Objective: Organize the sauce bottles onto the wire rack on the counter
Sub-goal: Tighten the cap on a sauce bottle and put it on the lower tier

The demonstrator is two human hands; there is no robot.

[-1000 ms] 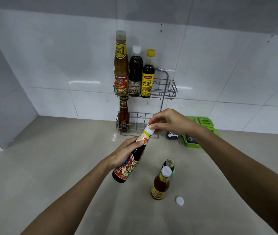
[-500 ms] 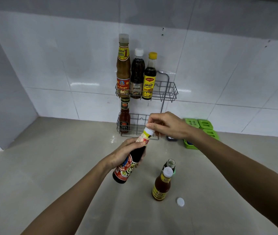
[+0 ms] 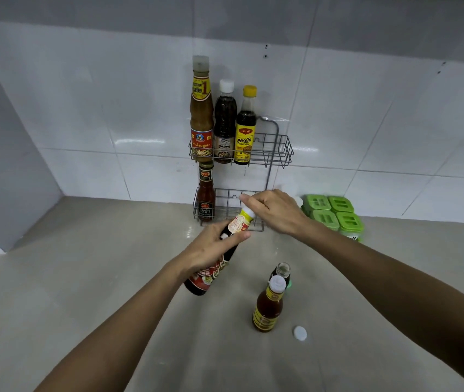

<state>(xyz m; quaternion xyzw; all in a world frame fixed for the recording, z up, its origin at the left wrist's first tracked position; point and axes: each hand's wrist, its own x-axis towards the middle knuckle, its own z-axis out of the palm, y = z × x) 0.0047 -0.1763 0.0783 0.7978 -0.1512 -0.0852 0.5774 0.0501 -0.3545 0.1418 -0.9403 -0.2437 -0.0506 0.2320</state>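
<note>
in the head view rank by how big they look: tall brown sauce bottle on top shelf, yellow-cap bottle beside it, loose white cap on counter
1. Tall brown sauce bottle
2. Yellow-cap bottle
3. Loose white cap, smallest despite being nearer the camera

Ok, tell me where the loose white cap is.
In the head view, the white cap lies on the counter, lower right of centre, just right of the amber bottle and below the right forearm.

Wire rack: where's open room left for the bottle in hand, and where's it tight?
Upper shelf: free at its right end, past the yellow-capped bottle; the left is packed with three bottles. Lower shelf: open to the right of the red sauce bottle, though the right hand sits in front. Counter is bare on the left; crowded near the two standing bottles and loose cap.
</note>
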